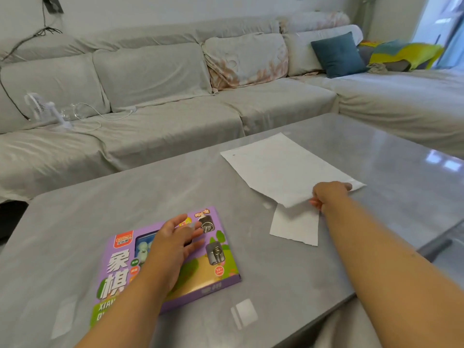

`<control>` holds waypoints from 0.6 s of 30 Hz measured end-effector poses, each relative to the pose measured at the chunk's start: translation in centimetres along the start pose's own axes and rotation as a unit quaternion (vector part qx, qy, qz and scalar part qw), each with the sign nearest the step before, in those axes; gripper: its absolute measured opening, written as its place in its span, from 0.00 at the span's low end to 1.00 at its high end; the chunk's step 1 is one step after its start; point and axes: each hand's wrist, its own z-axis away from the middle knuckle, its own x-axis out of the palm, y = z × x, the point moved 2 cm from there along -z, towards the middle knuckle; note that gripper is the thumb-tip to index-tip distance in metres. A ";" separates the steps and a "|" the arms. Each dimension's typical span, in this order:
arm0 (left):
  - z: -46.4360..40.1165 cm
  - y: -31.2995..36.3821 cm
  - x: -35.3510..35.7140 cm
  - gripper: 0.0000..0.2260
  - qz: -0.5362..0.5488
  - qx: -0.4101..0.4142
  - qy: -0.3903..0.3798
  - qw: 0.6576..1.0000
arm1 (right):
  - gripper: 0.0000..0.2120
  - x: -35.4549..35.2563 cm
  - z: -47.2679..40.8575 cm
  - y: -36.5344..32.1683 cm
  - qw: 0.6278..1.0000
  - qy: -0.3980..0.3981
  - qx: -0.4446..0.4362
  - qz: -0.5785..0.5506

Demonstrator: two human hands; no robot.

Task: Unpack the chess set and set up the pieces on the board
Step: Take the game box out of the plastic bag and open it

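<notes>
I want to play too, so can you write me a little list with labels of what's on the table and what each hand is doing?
surface: glossy grey table
game: purple cardboard chess box, closed, lying flat
paper: large white paper sheet, partly folded, one flap beneath its near edge
left hand: open, fingers spread over the box
right hand: pinching the sheet's near edge
behind: grey covered sofa with small white fan
</notes>
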 end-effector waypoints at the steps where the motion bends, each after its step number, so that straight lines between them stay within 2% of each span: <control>1: 0.1 0.0 0.1 0.11 -0.010 0.004 -0.003 1.000 | 0.16 -0.1 0.1 0.0 0.999 0.016 -0.005 -0.039; 3: 0.2 0.0 0.2 0.10 -0.031 0.018 -0.012 0.999 | 0.15 -0.4 0.4 -0.1 0.996 0.059 -0.015 -0.064; 4: 0.3 0.0 0.2 0.10 -0.038 0.025 -0.015 0.999 | 0.15 -0.6 0.0 0.3 0.996 0.076 -0.025 -0.030; 6: 0.5 0.1 0.3 0.10 -0.054 0.034 -0.017 0.998 | 0.15 -0.7 -0.7 0.9 0.997 0.072 -0.023 -0.029; 9: 0.8 0.1 0.5 0.10 -0.073 0.040 -0.016 0.996 | 0.22 -1.5 -0.9 1.0 0.978 0.074 -0.018 0.197; 10: 1.0 0.1 0.6 0.09 -0.079 0.042 -0.015 0.996 | 0.23 -1.7 -0.8 0.6 0.941 0.071 -0.042 0.329; 11: 1.1 0.1 0.6 0.09 -0.083 0.043 -0.013 0.996 | 0.23 -1.9 -1.2 0.2 0.922 0.060 -0.066 0.377; 13: 1.2 0.1 0.5 0.09 -0.092 0.045 -0.009 0.995 | 0.21 -2.2 -2.1 -0.1 0.923 0.074 -0.076 0.370; 16: 1.3 -0.1 -0.1 0.10 -0.103 0.049 0.000 0.993 | 0.21 -1.0 -1.0 0.3 0.884 0.080 -0.077 0.455; 18: 1.4 -0.2 -0.7 0.10 -0.107 0.054 0.007 0.993 | 0.21 0.0 -0.2 0.9 0.876 0.076 -0.086 0.468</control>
